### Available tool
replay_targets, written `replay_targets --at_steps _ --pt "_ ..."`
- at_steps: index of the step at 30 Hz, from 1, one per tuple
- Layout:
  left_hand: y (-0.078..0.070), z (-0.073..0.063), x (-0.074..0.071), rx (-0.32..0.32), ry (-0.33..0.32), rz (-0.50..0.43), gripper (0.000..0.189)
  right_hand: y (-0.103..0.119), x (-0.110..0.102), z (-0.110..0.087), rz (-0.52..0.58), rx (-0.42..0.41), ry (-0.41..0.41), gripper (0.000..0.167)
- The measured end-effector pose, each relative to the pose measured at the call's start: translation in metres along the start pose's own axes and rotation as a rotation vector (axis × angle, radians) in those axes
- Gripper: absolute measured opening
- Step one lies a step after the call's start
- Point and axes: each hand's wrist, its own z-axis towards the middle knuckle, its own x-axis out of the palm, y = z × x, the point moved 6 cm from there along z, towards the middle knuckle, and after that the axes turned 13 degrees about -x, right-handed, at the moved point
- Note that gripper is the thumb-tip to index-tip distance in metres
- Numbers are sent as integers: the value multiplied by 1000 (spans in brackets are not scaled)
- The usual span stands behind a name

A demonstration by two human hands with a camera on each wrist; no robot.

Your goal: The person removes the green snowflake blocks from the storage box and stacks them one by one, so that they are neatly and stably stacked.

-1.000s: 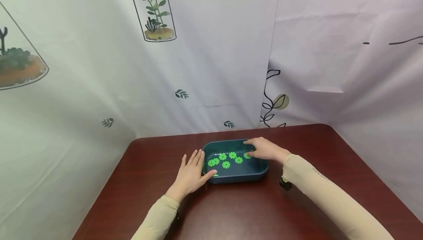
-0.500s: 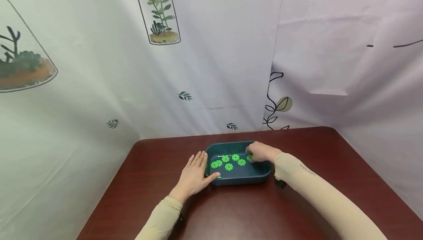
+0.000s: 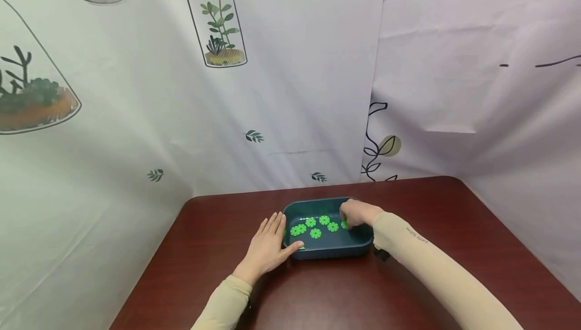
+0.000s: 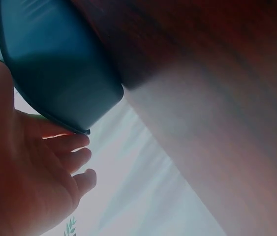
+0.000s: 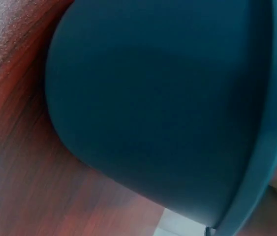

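A dark teal plastic basin [image 3: 317, 254] stands on the table, with several green snowflake building discs [image 3: 315, 233] lying spread on its floor. My left hand [image 3: 265, 246] rests on the basin's left end, fingers straight along the rim and thumb over the front corner. In the left wrist view, that hand [image 4: 25, 162] lies against the rim and the outer wall [image 4: 64, 59] shows. Reaching over the right end, my right hand [image 3: 357, 213] has its fingers bent down inside and pinches a green disc [image 3: 344, 224], partly hidden by them. The right wrist view is mostly basin wall [image 5: 153, 98].
The basin sits toward the back of a dark red-brown wooden table [image 3: 317, 299]. A pale curtain [image 3: 290, 93] printed with plants hangs right behind the table and along both sides.
My right hand has gone lower into the basin, and its fingers have closed down at the rightmost disc. The left hand stays on the left rim. The head view has shifted slightly.
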Motion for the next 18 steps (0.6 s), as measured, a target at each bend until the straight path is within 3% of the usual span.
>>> replay_targets --at_steps 10,18 --pt "1 0 4 -16 58 -32 99 1 7 -2 72 -11 3 24" --pt "1 2 3 -22 54 -58 98 2 0 -5 108 -91 -111 21"
